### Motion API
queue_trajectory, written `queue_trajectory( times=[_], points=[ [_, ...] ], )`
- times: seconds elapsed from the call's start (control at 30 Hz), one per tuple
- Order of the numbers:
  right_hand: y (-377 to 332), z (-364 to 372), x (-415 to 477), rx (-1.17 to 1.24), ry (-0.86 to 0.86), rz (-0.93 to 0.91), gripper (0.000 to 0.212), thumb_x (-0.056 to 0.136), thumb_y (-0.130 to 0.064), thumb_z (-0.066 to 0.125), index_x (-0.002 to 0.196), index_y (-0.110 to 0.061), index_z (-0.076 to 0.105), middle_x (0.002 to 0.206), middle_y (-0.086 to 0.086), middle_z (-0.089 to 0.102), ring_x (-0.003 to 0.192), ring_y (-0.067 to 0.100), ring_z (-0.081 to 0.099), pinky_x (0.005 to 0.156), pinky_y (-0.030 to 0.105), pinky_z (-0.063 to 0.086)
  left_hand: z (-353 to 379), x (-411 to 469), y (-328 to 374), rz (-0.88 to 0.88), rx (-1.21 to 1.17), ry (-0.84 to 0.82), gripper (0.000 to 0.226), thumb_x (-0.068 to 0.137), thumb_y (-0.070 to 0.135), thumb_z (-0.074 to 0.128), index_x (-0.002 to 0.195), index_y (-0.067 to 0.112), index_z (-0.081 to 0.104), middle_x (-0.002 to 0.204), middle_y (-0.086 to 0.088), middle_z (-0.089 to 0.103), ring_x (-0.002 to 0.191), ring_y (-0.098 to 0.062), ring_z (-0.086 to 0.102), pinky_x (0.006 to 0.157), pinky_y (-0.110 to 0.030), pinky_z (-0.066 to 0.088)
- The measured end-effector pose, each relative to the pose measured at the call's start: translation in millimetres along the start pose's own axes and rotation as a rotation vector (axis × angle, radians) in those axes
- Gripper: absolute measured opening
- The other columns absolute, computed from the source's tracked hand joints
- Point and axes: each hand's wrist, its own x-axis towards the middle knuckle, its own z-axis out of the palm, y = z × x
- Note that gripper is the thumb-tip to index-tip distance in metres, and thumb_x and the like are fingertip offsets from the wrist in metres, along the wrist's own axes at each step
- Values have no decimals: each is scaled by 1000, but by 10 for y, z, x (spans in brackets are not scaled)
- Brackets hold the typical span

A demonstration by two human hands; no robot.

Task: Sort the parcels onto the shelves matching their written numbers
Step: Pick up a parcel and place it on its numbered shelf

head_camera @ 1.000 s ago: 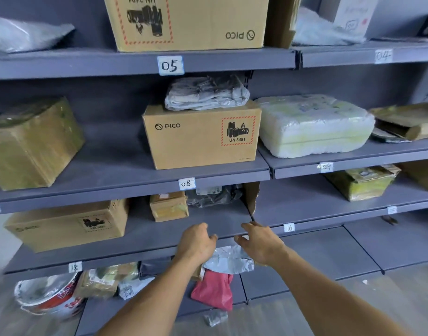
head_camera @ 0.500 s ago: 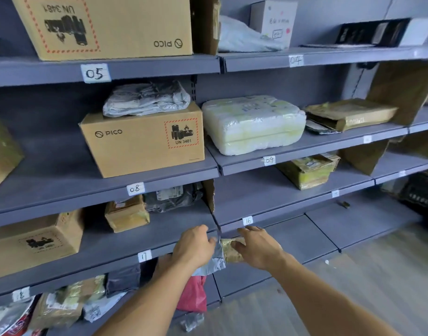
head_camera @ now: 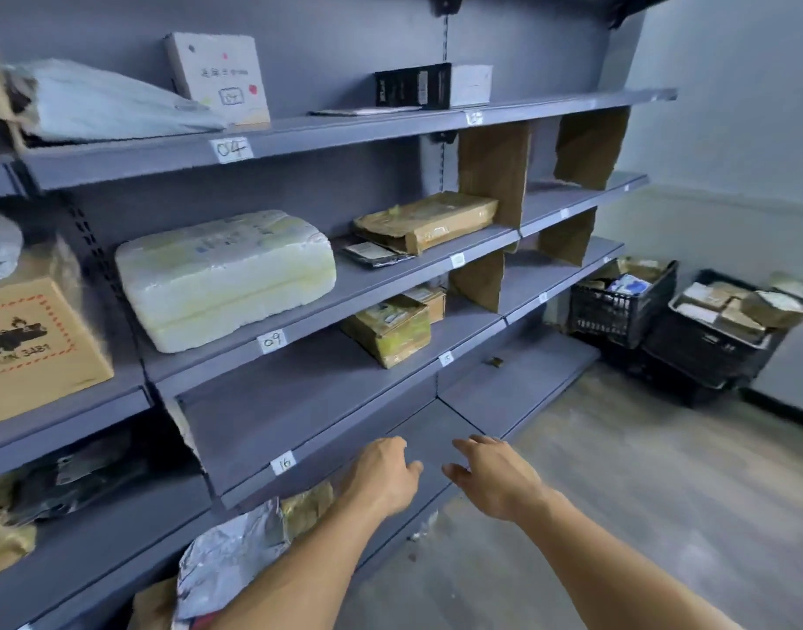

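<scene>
My left hand (head_camera: 381,475) and my right hand (head_camera: 495,479) hover side by side in front of the lower grey shelves, both with relaxed fingers and holding nothing. Just left of them is the shelf edge tagged 16 (head_camera: 283,462), bare behind its label. Below my left forearm lie a grey plastic mailer (head_camera: 229,557) and a taped brown parcel (head_camera: 306,507) on the bottom shelf. Higher up, a white foam box (head_camera: 227,277) sits over tag 09 (head_camera: 271,341), and a white carton (head_camera: 218,77) over tag 04 (head_camera: 231,149).
Two black crates (head_camera: 622,306) (head_camera: 717,334) full of parcels stand on the floor at the far right by the wall. Cardboard dividers (head_camera: 493,175) split the right shelves. A PICO box (head_camera: 31,338) sits at the left. Wooden floor lies to the right.
The view has swung right along the shelves, bringing the crates into sight. Both hands have pulled back from the grey mailer and the brown parcel on the low shelf and are free.
</scene>
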Motion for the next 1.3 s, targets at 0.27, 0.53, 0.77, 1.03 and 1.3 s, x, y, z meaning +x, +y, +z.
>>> queue_trajectory(
  times=[0.27,0.53,0.77,1.03,1.3],
  points=[
    [1444,-321,-185,55,87,240,52,101,-53,42,141,-20,51,138,6,56,133,30,46,105,39,42,548,544,1288,207,85,-129,53,98,44,51,143,16,48,147,-7,49,131,-27,49,106,-38,44],
    [2513,-514,-160,114,130,501,52,100,-53,43,136,-18,54,137,8,56,131,30,47,103,38,44,1026,1281,2379,418,150,-259,50,96,46,52,138,20,51,141,-7,54,124,-27,56,102,-39,47],
    [3331,-983,339,112,163,676,53,98,-55,43,131,-16,56,133,7,57,128,30,49,101,40,45,1202,2289,3329,573,173,-289,55,97,45,51,145,20,46,148,-5,49,135,-24,46,107,-35,42],
    [4136,-1556,1014,157,226,803,53,100,-53,44,139,-17,52,143,7,51,137,28,41,105,37,41,1332,3296,4301,674,175,-340,53,96,46,50,143,22,47,147,-3,49,134,-24,47,106,-34,42],
    [5110,-1759,1385,144,220,882,54,100,-56,42,139,-19,51,144,5,50,138,28,40,106,39,42,1672,3940,5177,728,204,-393,52,97,47,50,144,23,47,146,-2,50,133,-23,48,105,-34,43]
  ],
)
